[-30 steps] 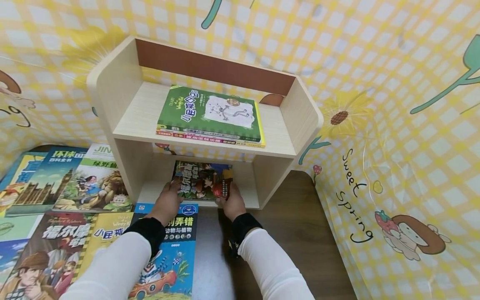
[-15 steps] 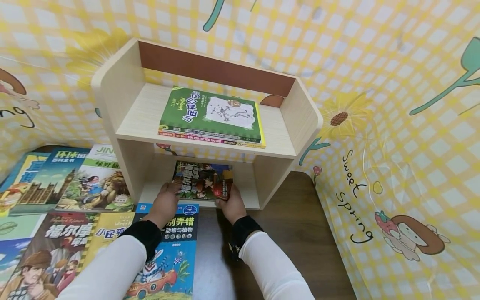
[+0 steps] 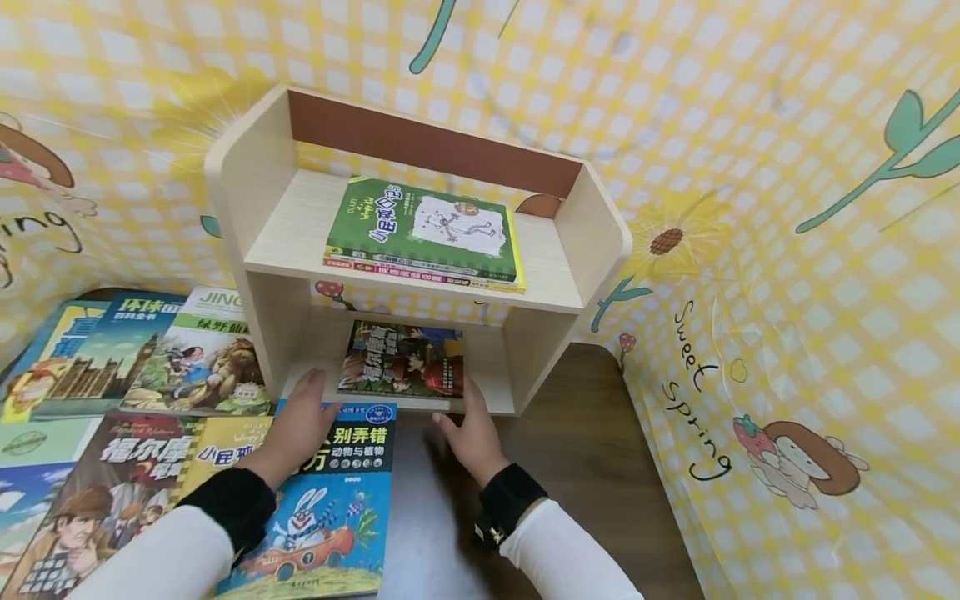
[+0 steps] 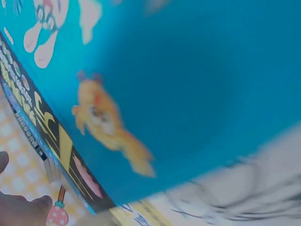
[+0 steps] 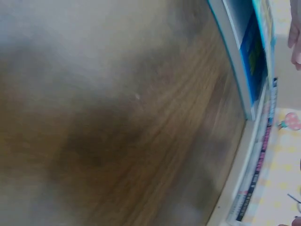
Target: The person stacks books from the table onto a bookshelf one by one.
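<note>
On the lower shelf of a small wooden bookshelf [image 3: 547, 358] lies a dark comic-style book [image 3: 405, 360] with large white characters. My left hand [image 3: 298, 429] is away from its left side, fingers extended over the top of a blue book [image 3: 330, 517] with a rabbit in a red car. At the right front corner of the dark book my right hand [image 3: 476, 429] has its fingers straight and thumb spread. The blue cover [image 4: 188, 94] fills most of the left wrist view, with fingertips [image 4: 26, 207] at the lower left. Neither hand grips anything.
Several books, one with a green cover [image 3: 427, 225] on top, are stacked on the upper shelf. More books, including one with a lion [image 3: 202, 358] and one with a detective [image 3: 97, 492], lie at left on the dark wooden surface [image 3: 592, 467]. Yellow checked cloth [image 3: 750, 275] surrounds the shelf.
Both hands have let go of the dark book, which stays on the lower shelf. The left hand has drawn back to the left; the right hand's fingers have straightened.
</note>
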A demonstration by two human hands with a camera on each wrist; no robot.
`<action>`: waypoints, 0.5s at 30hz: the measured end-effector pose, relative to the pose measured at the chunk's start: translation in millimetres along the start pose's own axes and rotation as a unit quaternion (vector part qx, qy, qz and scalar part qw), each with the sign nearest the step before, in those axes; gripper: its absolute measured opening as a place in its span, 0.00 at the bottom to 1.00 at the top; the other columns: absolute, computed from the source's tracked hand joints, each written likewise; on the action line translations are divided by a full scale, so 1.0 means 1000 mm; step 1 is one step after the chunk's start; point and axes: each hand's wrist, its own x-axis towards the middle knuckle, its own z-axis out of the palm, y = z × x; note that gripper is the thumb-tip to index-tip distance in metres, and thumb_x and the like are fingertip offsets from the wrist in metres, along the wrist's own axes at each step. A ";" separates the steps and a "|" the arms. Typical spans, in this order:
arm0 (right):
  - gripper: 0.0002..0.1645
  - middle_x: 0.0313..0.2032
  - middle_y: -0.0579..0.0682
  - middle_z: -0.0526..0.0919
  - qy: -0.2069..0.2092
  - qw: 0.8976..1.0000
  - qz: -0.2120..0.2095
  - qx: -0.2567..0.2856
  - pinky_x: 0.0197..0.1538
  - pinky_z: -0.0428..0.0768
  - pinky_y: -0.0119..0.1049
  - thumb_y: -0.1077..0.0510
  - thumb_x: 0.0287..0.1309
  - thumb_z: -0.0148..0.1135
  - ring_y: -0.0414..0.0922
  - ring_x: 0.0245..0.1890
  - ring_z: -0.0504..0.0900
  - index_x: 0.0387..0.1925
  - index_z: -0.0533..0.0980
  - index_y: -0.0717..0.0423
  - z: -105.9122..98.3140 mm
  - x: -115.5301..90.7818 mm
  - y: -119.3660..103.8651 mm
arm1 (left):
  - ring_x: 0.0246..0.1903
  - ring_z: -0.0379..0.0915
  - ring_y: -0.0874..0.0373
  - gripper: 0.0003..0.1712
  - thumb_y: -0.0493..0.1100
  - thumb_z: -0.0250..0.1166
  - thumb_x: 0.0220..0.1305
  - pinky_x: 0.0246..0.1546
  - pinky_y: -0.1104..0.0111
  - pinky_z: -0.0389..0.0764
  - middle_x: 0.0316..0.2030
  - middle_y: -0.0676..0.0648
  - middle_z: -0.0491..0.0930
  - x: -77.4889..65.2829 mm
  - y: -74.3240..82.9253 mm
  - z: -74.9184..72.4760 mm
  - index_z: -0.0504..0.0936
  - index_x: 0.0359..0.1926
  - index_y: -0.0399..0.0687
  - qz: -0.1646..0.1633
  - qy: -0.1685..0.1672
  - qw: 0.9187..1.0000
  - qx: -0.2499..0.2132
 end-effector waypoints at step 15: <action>0.56 0.73 0.58 0.53 0.012 0.996 -0.021 -0.082 0.65 0.66 0.56 0.48 0.54 0.71 0.56 0.70 0.59 0.75 0.49 0.56 -0.015 -0.083 -0.014 | 0.51 0.60 0.28 0.59 0.55 0.74 0.51 0.50 0.38 0.68 0.52 0.18 0.59 -0.071 -0.027 -0.018 0.53 0.62 0.14 -0.128 0.015 0.991 0.034</action>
